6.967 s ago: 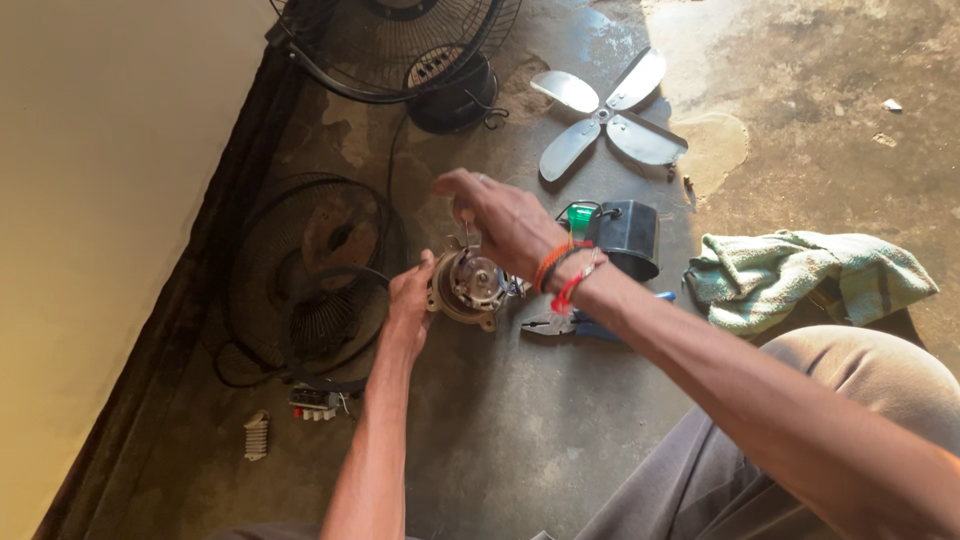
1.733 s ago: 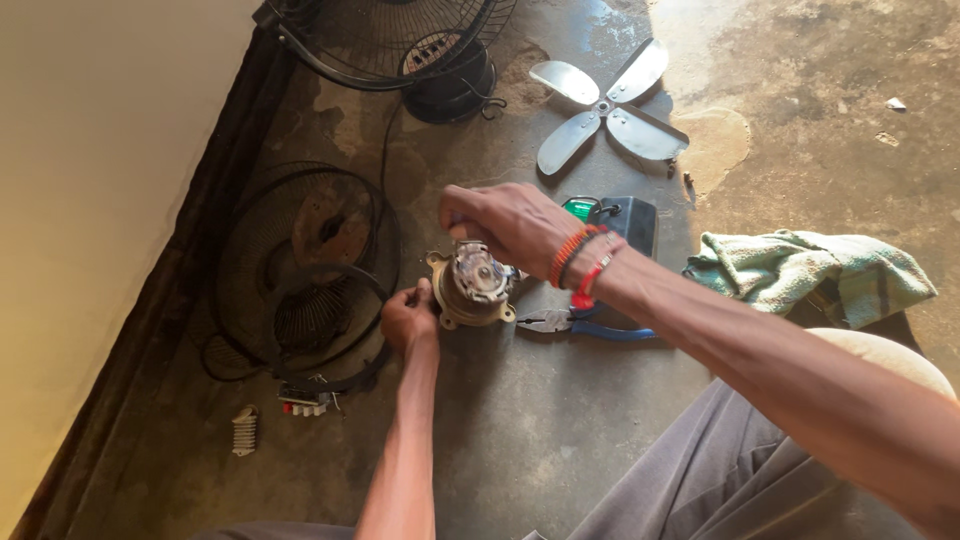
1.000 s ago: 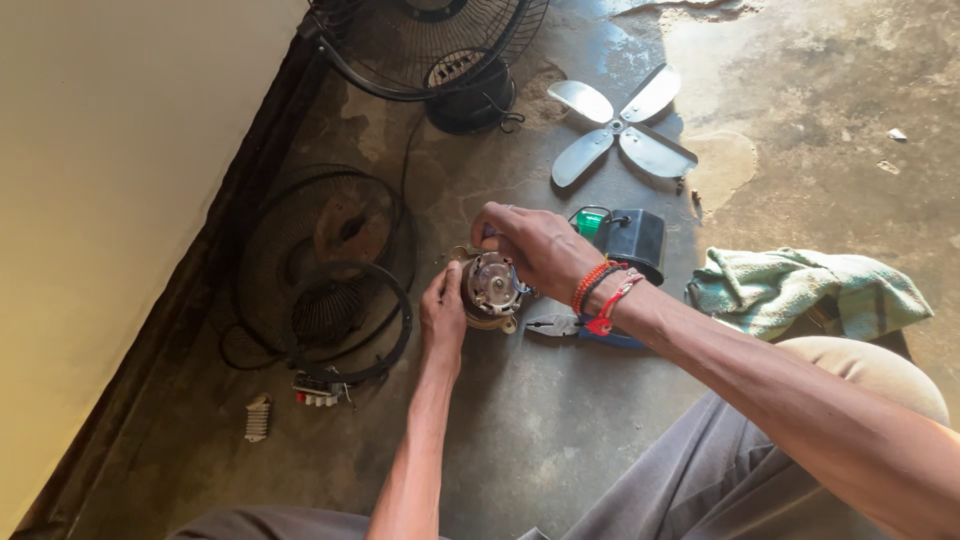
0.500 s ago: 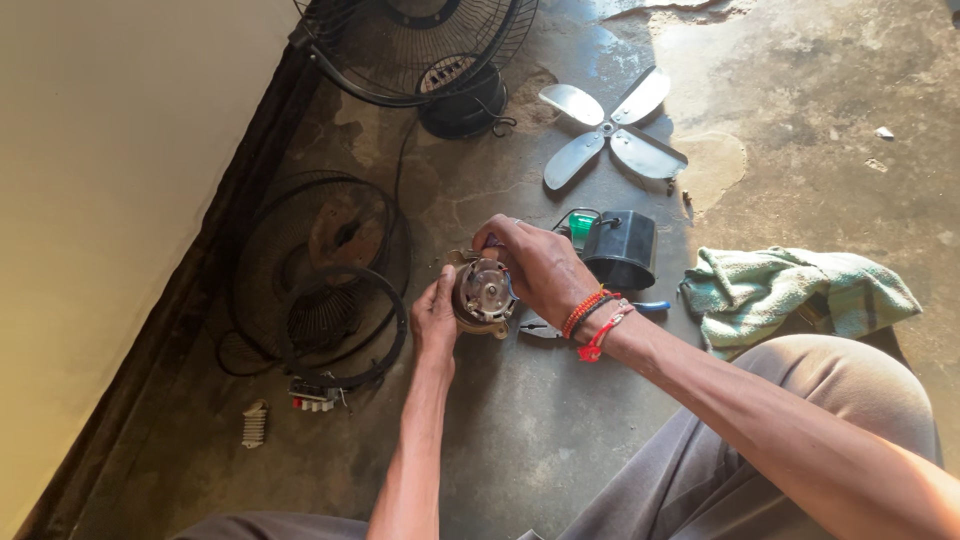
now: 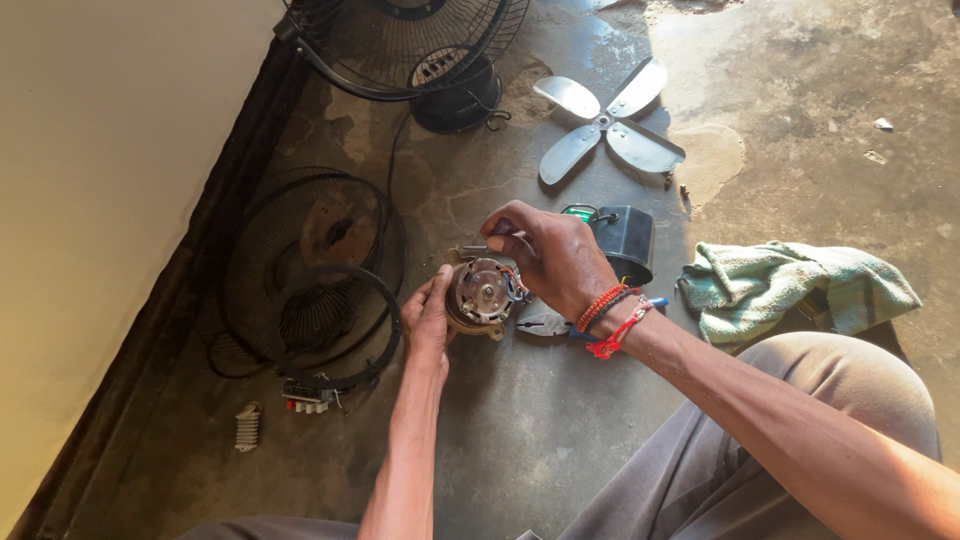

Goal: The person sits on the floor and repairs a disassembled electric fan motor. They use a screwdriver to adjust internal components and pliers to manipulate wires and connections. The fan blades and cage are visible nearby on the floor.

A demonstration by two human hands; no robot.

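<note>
Rough stained concrete floor (image 5: 520, 430) carries the round metal fan motor (image 5: 482, 296); my left hand (image 5: 428, 318) cups its side, my right hand (image 5: 555, 258) pinches a thin tool (image 5: 502, 228) above it.

— What is the person wearing on the arms?
— Both forearms are bare, no sleeves. The right hand (image 5: 560, 262) has a wrist stacked with bands: orange beads, a dark cord, and red thread knotted with loose ends. The left hand (image 5: 428, 318) wears nothing.
— And the legs?
— Loose grey trousers.
</note>
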